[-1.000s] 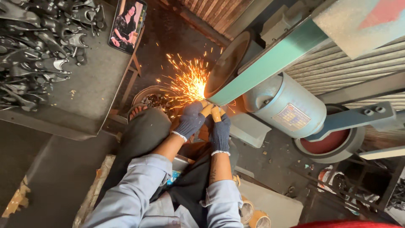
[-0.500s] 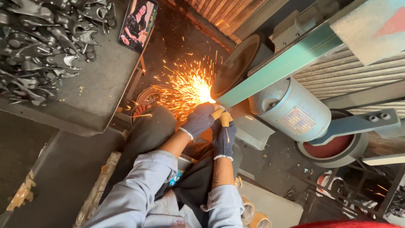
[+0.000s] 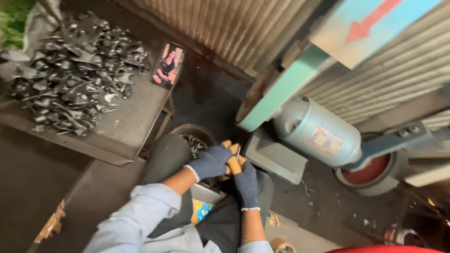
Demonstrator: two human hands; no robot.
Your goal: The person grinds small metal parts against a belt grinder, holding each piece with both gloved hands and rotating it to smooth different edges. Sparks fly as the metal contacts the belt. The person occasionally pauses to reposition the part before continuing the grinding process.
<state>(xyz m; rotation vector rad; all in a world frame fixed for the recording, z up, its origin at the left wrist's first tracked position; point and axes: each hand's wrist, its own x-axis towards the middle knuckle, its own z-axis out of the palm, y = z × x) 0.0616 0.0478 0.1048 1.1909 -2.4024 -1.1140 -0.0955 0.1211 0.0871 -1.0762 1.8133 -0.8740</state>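
A small metal piece is gripped between the two gloved hands, the left hand closed on it from the left and the right hand closed on it from below. It is held just beside the grinder's green belt guard, apart from it. Dark metal parts are heaped on the bench at the left, beside a phone.

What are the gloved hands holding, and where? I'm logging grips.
Both the left hand and right hand clasp a small metal piece; the exact hold is hidden.
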